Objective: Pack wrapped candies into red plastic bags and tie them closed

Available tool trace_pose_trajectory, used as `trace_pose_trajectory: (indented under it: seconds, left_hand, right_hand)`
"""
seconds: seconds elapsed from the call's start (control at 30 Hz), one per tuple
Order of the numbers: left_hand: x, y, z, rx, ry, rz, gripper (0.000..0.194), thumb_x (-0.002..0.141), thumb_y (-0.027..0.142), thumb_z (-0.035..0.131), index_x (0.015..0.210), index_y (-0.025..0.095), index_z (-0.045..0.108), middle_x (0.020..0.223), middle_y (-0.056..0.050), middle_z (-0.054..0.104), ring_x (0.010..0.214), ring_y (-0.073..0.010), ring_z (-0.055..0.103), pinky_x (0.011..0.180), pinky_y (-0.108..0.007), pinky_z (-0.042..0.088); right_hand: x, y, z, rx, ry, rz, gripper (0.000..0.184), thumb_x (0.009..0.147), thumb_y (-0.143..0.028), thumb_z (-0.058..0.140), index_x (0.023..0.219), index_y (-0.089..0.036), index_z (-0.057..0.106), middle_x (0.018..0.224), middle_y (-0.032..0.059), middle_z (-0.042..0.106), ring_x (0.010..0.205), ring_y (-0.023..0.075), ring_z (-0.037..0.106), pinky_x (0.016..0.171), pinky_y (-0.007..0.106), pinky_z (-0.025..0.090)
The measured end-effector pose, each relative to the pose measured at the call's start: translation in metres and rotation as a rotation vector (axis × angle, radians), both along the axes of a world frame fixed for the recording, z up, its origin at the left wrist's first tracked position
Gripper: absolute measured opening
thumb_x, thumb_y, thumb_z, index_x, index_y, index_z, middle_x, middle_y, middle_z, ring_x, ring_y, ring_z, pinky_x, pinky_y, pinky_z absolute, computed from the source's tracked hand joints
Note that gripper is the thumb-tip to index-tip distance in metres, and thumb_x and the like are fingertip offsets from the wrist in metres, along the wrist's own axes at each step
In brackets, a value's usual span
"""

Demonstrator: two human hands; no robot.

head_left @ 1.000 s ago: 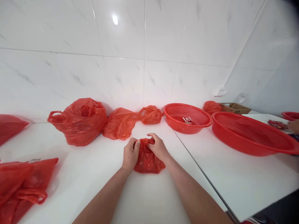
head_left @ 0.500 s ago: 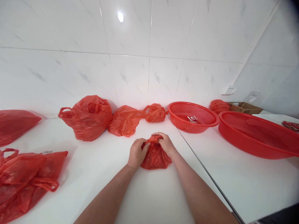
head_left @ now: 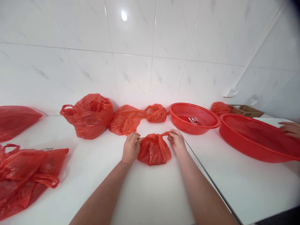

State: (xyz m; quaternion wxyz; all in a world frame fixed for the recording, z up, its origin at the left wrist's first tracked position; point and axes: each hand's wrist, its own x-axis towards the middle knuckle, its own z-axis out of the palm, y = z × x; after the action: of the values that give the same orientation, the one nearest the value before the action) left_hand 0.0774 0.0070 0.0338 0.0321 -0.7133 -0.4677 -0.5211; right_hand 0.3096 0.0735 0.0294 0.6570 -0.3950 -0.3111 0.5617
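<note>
A small red plastic bag (head_left: 154, 151) sits bunched on the white table, with something inside that I cannot make out. My left hand (head_left: 131, 147) pinches the bag's left handle end. On the other side, my right hand (head_left: 177, 141) grips the right handle end between thumb and fingers. Both ends are drawn out sideways from the gathered top. Behind my hands, against the wall, lie a flattened red bag (head_left: 126, 120) and a small knotted red bag (head_left: 156, 113).
A full red bag (head_left: 90, 117) stands back left; more red bags (head_left: 28, 181) lie at left. Right are a red basket (head_left: 194, 129) holding small packets, a larger red basket (head_left: 253, 147) and a cardboard box (head_left: 250, 111). Another person's hand (head_left: 290, 128) shows at the right edge.
My hands have moved apart, pulling the bag's two ends outward from the top where they were gathered together. Another person's hand has appeared at the right edge, by the larger basket.
</note>
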Motion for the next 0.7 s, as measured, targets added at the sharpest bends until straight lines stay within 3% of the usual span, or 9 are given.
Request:
trace_pose_trajectory:
  seconds: [0.2,0.47,0.57,0.63,0.7]
  left_hand:
    - [-0.02,0.005,0.001,0.041,0.038,0.082,0.013,0.091,0.023,0.044,0.08,0.02,0.05,0.092,-0.007,0.06,0.085,-0.0204,0.054,0.076,-0.036,0.045]
    - [-0.012,0.0,0.002,0.071,0.065,0.126,0.013,0.091,0.023,0.043,0.082,0.02,0.052,0.092,-0.008,0.06,0.087,-0.0196,0.056,0.078,-0.035,0.047]
    - [-0.007,-0.005,0.001,0.095,0.088,0.181,0.011,0.089,0.024,0.048,0.096,0.019,0.055,0.103,-0.01,0.061,0.1,-0.0204,0.055,0.088,-0.037,0.045]
    - [0.0,-0.008,0.001,0.105,0.129,0.213,0.029,0.087,0.03,0.054,0.113,0.018,0.052,0.122,-0.014,0.055,0.118,-0.0241,0.048,0.099,-0.042,0.038]
    - [0.007,-0.012,0.0,0.093,0.216,0.192,0.052,0.082,0.041,0.06,0.127,0.02,0.046,0.138,-0.016,0.044,0.13,-0.0294,0.036,0.105,-0.048,0.03]
  right_hand:
    - [0.022,0.014,-0.015,-0.071,-0.003,-0.243,0.024,0.055,-0.012,0.062,0.073,-0.022,0.05,0.054,-0.0076,0.054,0.046,0.0069,0.051,0.046,0.019,0.047]
    - [0.025,0.015,-0.017,-0.07,-0.05,-0.274,0.023,0.056,-0.019,0.065,0.075,-0.022,0.052,0.055,-0.0066,0.054,0.047,0.009,0.053,0.049,0.023,0.051]
    - [0.023,0.013,-0.015,-0.052,-0.06,-0.247,0.023,0.061,-0.029,0.067,0.078,-0.022,0.053,0.056,-0.0062,0.055,0.051,0.0103,0.056,0.051,0.023,0.05]
    - [0.015,0.009,-0.014,-0.03,-0.118,-0.215,0.027,0.065,-0.038,0.067,0.083,-0.022,0.057,0.065,-0.0038,0.061,0.06,0.0123,0.06,0.056,0.024,0.051]
    - [0.003,0.001,-0.013,0.028,-0.311,-0.122,0.032,0.069,-0.047,0.066,0.087,-0.021,0.062,0.078,0.0,0.067,0.073,0.0155,0.063,0.063,0.026,0.051]
